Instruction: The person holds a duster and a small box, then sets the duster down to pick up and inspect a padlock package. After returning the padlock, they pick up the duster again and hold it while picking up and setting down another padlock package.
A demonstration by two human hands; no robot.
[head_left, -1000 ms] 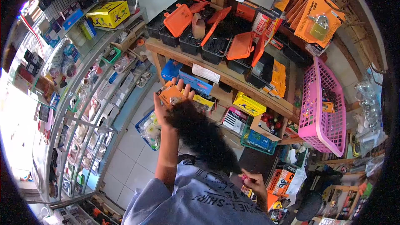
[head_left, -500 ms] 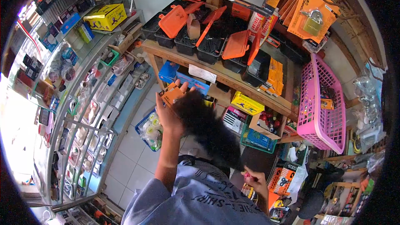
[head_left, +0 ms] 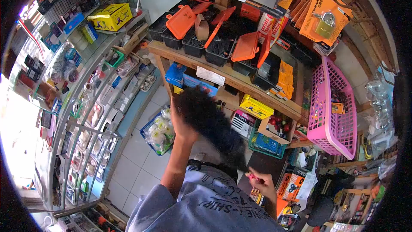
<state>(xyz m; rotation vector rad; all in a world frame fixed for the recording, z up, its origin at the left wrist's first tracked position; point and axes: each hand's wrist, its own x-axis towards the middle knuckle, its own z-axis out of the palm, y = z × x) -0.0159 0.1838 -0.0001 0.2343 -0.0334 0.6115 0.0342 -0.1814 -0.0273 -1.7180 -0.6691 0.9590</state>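
Note:
A black fluffy feather duster [head_left: 210, 124] slants across the middle of the view. My right hand [head_left: 265, 185], low on the right, is closed around its pinkish-red handle [head_left: 254, 175]. The duster's far end lies over the palm side of my left hand [head_left: 182, 124], hiding most of its fingers. Half a second ago that hand showed a small orange packet against its fingers; the duster now covers the spot.
Black bins with orange lids [head_left: 180, 22] stand on a wooden shelf [head_left: 240, 81] ahead. A pink basket [head_left: 315, 116] hangs right, beneath carded padlocks [head_left: 325, 25]. Glass display shelves [head_left: 92, 107] curve along the left. A blue basket of bagged goods [head_left: 158, 133] sits on the tiled floor.
The duster's head has moved up and left across my left hand, covering the orange packet. My left hand has turned slightly, and my right hand has shifted a little.

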